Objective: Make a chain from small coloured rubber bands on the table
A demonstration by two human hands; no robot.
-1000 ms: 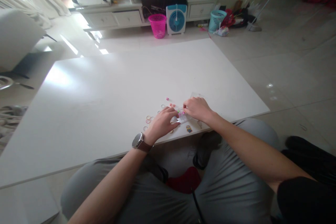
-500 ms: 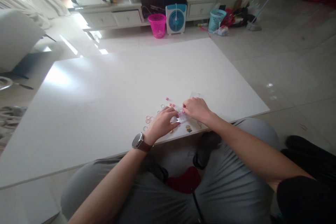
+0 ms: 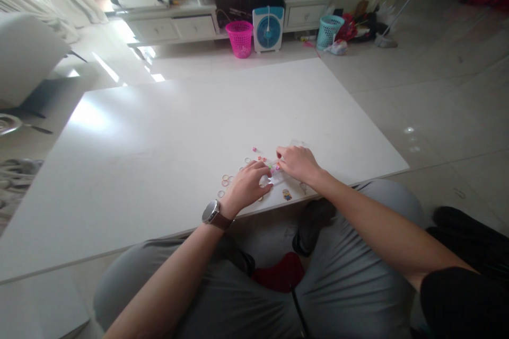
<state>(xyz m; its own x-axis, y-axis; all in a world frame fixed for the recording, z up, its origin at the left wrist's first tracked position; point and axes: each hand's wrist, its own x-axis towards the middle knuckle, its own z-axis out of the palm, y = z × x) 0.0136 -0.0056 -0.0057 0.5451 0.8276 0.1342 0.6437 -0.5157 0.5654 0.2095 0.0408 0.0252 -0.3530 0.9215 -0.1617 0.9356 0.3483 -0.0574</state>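
Observation:
Both my hands rest on the near edge of a white table (image 3: 167, 132). My left hand (image 3: 247, 186), with a watch on the wrist, presses its curled fingers down on a small clear strip or packet (image 3: 274, 179). My right hand (image 3: 297, 163) pinches something small and coloured at that strip's far end; what it is I cannot make out. Several small rings (image 3: 226, 180) lie on the table left of my left hand. Tiny pink and orange bits (image 3: 257, 154) lie just beyond the fingers. A small yellow cartoon sticker (image 3: 287, 194) sits near the table edge.
My grey-trousered knees are under the table edge. Across the tiled floor stand a pink basket (image 3: 239, 38), a small blue fan (image 3: 267, 28), a teal basket (image 3: 328, 30) and a low white cabinet (image 3: 170, 25) with bowls on top. A white chair (image 3: 27, 58) stands at the left.
Almost nothing differs. My right hand's fingertips have shifted very slightly away from me along the strip; my left hand keeps its place.

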